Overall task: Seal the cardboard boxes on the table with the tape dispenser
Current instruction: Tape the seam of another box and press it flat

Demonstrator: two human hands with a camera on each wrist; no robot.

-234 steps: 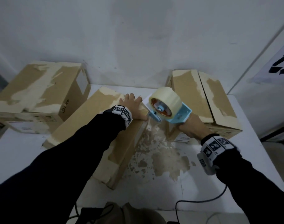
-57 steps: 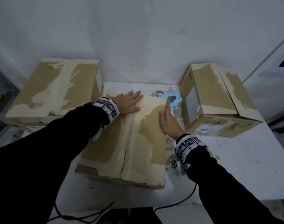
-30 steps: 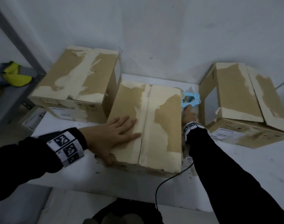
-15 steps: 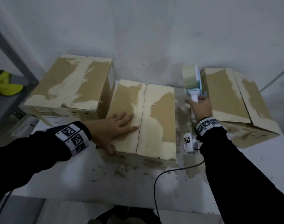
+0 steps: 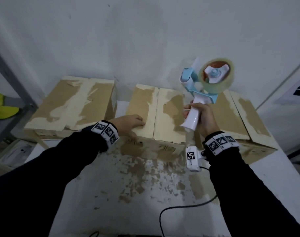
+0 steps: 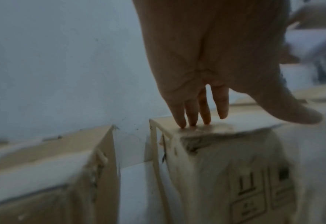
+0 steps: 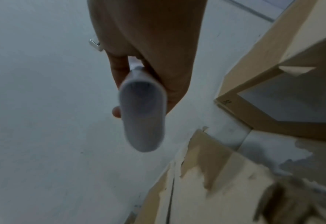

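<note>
Left box [image 5: 72,103] sits at the counter's [image 5: 111,194] left edge, flaps closed, untouched. Left hand [image 5: 128,123] lies flat on the middle box [image 5: 164,113], fingers [image 6: 192,115] straight and together, tips pressing its left flap near the front edge, thumb over the front face. Right hand [image 5: 203,118] has fingers clamped around the white handle of the tape dispenser [image 5: 205,86], held up in the air above the gap between middle box and right box [image 5: 238,117], roll uppermost. Cable [image 5: 171,209] trails across the counter front.

White table [image 5: 162,194] — three cardboard boxes [image 5: 156,115] on it.
</note>
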